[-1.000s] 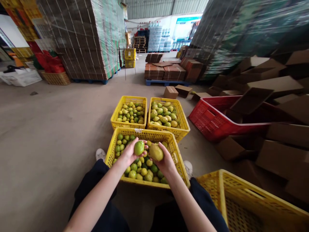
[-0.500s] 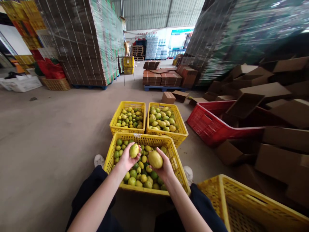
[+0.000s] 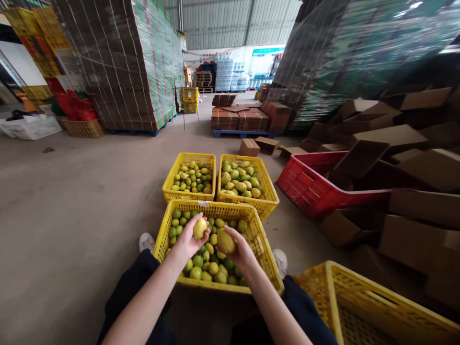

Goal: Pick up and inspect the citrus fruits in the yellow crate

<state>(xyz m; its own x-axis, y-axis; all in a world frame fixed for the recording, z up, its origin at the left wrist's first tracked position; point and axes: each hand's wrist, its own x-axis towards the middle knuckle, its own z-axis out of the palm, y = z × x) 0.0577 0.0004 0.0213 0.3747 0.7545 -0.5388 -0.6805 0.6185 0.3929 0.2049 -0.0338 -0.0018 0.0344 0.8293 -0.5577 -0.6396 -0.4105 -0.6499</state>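
Observation:
Both hands are over a yellow crate (image 3: 201,284) that holds many green and yellow lemons (image 3: 196,272). My left hand (image 3: 189,242) is closed around a small yellow lemon (image 3: 199,228), with the fingertips at its right side. In my right hand (image 3: 242,251) is a larger, greenish-yellow lemon (image 3: 226,241), gripped with the thumb on top and the fingers partly hidden beneath it. The two held lemons are apart, side by side above the pile.
Beyond the crate stand a yellow crate of smaller lemons (image 3: 189,191) and a yellow crate of larger lemons (image 3: 247,199). At right are a red crate (image 3: 305,191), loose cardboard boxes (image 3: 413,235) and another yellow crate (image 3: 377,292). Wrapped pallet stacks (image 3: 115,67) rise behind.
My right hand has shifted slightly left and down with its lemon, closer to my left hand, and that lemon has turned a little. The left hand still holds its lemon.

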